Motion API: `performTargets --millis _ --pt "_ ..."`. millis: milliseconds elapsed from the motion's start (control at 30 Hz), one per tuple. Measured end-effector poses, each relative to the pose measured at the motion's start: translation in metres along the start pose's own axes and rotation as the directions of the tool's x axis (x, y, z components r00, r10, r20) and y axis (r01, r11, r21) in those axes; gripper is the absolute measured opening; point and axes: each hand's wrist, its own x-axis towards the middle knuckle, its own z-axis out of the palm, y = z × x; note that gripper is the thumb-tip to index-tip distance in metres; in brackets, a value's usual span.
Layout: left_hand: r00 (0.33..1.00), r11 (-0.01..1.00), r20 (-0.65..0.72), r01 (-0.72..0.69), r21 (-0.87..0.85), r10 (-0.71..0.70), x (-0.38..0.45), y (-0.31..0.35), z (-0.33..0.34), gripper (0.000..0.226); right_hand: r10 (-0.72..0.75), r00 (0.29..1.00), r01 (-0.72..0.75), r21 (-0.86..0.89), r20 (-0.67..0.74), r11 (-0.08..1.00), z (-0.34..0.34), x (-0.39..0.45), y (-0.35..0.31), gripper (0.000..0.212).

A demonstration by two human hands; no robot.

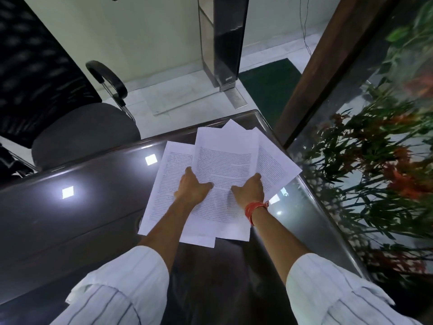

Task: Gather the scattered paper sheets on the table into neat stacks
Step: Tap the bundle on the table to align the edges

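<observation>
Several printed white paper sheets (225, 158) lie fanned and overlapping near the far right corner of a glossy dark table (77, 219). My left hand (193, 187) grips the left edge of the top middle sheet, thumb on top and fingers tucked under it. My right hand (249, 190), with an orange thread band on the wrist, holds the same sheet's right side in the same way. That sheet is lifted and bowed slightly. One sheet (164, 181) sticks out to the left and another (276, 167) to the right.
A black office chair (70, 127) stands beyond the table's far left edge. To the right runs a glass wall (375, 160) with plants behind it and a brown wooden frame. A metal post (222, 43) and a green mat stand on the floor ahead.
</observation>
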Motion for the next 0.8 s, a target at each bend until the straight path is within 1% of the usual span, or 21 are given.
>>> performTargets --millis 67,100,167,233,267,300,333,367,400,433,467,500,567,633,667,700,733,800 --pt "0.999 0.999 0.033 -0.022 -0.023 0.023 -0.004 0.000 -0.002 0.062 0.043 0.999 -0.047 0.276 0.023 0.960 -0.002 -0.009 0.000 0.052" --pt "0.998 0.997 0.053 -0.040 -0.060 0.043 -0.007 -0.001 -0.005 0.053 0.037 0.999 -0.045 0.348 0.028 0.937 0.000 -0.014 0.001 0.048" --pt "0.996 0.986 0.052 -0.059 -0.159 0.068 -0.012 -0.005 -0.016 0.039 -0.011 0.999 -0.007 0.398 0.044 0.917 0.004 -0.026 0.003 0.043" --pt "0.998 0.979 -0.050 -0.058 -0.195 0.049 -0.012 -0.016 -0.032 0.027 -0.071 0.994 0.033 0.386 0.085 0.922 0.012 -0.038 0.005 0.043" --pt "0.992 0.986 -0.119 -0.057 -0.158 0.039 -0.012 -0.024 -0.040 0.024 -0.090 0.990 0.044 0.358 0.113 0.933 0.019 -0.043 0.007 0.043" --pt "0.985 0.996 -0.171 -0.050 -0.069 0.037 -0.009 -0.034 -0.047 0.027 -0.107 0.985 0.060 0.314 0.134 0.947 0.027 -0.047 0.008 0.043" --pt "0.982 0.998 -0.183 -0.029 0.057 0.039 -0.007 -0.045 -0.053 0.034 -0.126 0.984 0.094 0.229 0.129 0.969 0.036 -0.052 0.008 0.043" --pt "0.987 0.985 -0.157 0.009 0.174 0.018 -0.006 -0.054 -0.055 0.043 -0.146 0.985 0.139 0.080 0.095 0.987 0.047 -0.057 0.008 0.046" --pt "0.991 0.966 -0.130 0.053 0.254 -0.020 -0.005 -0.062 -0.056 0.052 -0.172 0.984 0.177 -0.106 0.051 0.979 0.057 -0.062 0.008 0.052" --pt "0.992 0.953 -0.118 0.081 0.292 -0.048 -0.006 -0.066 -0.055 0.061 -0.191 0.982 0.185 -0.260 0.005 0.948 0.065 -0.068 0.007 0.059" --pt "0.990 0.947 -0.125 0.094 0.306 -0.058 -0.006 -0.068 -0.052 0.069 -0.190 0.982 0.170 -0.345 -0.022 0.923 0.072 -0.074 0.006 0.068" --pt "0.988 0.943 -0.143 0.092 0.320 -0.048 -0.009 -0.066 -0.051 0.076 -0.163 0.986 0.144 -0.369 -0.021 0.918 0.078 -0.078 0.004 0.076" --pt "0.985 0.953 -0.166 0.098 0.286 -0.052 -0.009 -0.057 -0.052 0.084 -0.105 0.994 0.102 -0.330 0.010 0.939 0.086 -0.081 0.002 0.084" --pt "0.983 0.970 -0.155 0.130 0.206 -0.099 -0.007 -0.050 -0.058 0.084 -0.095 0.995 0.098 -0.256 0.021 0.962 0.087 -0.082 0.001 0.080" --pt "0.982 0.973 -0.145 0.147 0.177 -0.122 -0.007 -0.048 -0.062 0.083 -0.100 0.995 0.102 -0.185 0.021 0.977 0.085 -0.081 0.000 0.076" --pt "0.981 0.979 -0.141 0.155 0.135 -0.136 -0.008 -0.047 -0.065 0.079 -0.094 0.995 0.096 -0.075 0.022 0.993 0.083 -0.080 0.000 0.073" --pt "0.981 0.988 -0.141 0.143 0.062 -0.133 -0.010 -0.046 -0.068 0.070 -0.070 0.997 0.068 0.060 0.042 0.996 0.078 -0.081 -0.001 0.072" --pt "0.987 0.996 -0.153 0.045 -0.082 -0.057 -0.017 -0.041 -0.074 0.043 -0.053 0.995 0.021 0.329 0.088 0.944 0.067 -0.085 -0.002 0.070"
